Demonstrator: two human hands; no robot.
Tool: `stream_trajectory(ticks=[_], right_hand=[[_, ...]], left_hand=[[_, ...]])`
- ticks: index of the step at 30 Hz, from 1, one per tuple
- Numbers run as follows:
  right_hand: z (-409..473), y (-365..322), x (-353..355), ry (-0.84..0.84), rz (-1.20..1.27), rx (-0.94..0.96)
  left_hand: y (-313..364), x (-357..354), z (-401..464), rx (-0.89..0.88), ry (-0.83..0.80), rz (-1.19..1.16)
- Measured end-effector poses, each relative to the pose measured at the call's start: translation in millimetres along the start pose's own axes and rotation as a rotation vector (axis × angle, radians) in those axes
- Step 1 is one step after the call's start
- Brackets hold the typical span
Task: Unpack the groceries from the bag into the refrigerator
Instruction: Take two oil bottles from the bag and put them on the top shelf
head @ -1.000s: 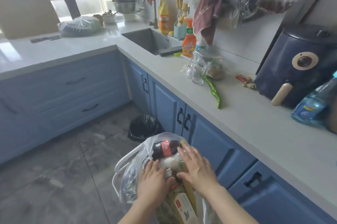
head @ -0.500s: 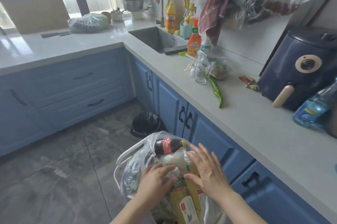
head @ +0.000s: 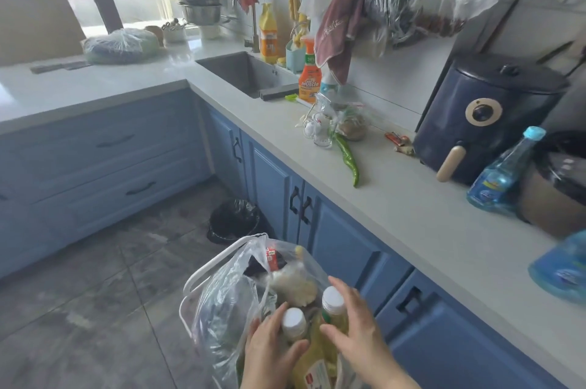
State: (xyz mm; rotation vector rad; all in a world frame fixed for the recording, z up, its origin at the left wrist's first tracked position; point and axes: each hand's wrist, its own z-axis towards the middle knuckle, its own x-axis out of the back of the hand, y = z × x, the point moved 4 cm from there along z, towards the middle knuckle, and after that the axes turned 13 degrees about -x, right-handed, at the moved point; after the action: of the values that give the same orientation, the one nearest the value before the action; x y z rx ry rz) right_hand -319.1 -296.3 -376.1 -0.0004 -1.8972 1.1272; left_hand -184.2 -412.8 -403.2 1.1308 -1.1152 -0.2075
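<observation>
The clear plastic grocery bag sits low in front of the person, on something with a white frame, above the grey tile floor and just beside the blue cabinet doors. It is open at the top and full. Two yellow drink bottles with white caps stand upright at its near side. The left hand is curled around the left bottle below its cap, fingers closed on the neck. The right hand lies with spread fingers against the right bottle; I cannot tell if it already grips it. I think both bottles are taken together because they stand on top and block the rest. Deeper in the bag lie a dark cola bottle with a red label and a pale bundle. The refrigerator is not in view. On the countertop lie a green pepper and a blue air fryer.
</observation>
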Motion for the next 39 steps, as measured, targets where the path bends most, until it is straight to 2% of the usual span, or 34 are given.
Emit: stream_trajectory(ticks=[3, 6, 10, 14, 24, 32, 36, 39], right_hand=[[1, 5, -2, 0.046, 0.095, -0.090], [2, 1, -3, -0.005, 0.125, -0.137], [0, -3, -4, -0.102, -0.096, -0.013], [6, -3, -5, -0.114, -0.257, 0.132], [11, 14, -3, -0.078, -0.194, 0.047], [9, 6, -3, 0.030, -0.050, 0.002], [2, -19, 19, 0.158, 0.080, 0.057], [-3, -50, 47, 0.184, 0.150, 0.115]], left_hand=[[-4, -8, -4, 0.017, -0.130, 0.104], [-8, -13, -10, -0.031, -0.196, 0.210], [-24, -25, -14, -0.146, -0.064, 0.279], [-37, -30, -17, -0.224, 0.013, 0.244], [-14, -34, -12, -0.238, -0.069, 0.301], [6, -23, 0, -0.245, -0.022, 0.174], [35, 15, 12, -0.447, 0.068, 0.005], [65, 60, 20, -0.520, 0.094, -0.155]])
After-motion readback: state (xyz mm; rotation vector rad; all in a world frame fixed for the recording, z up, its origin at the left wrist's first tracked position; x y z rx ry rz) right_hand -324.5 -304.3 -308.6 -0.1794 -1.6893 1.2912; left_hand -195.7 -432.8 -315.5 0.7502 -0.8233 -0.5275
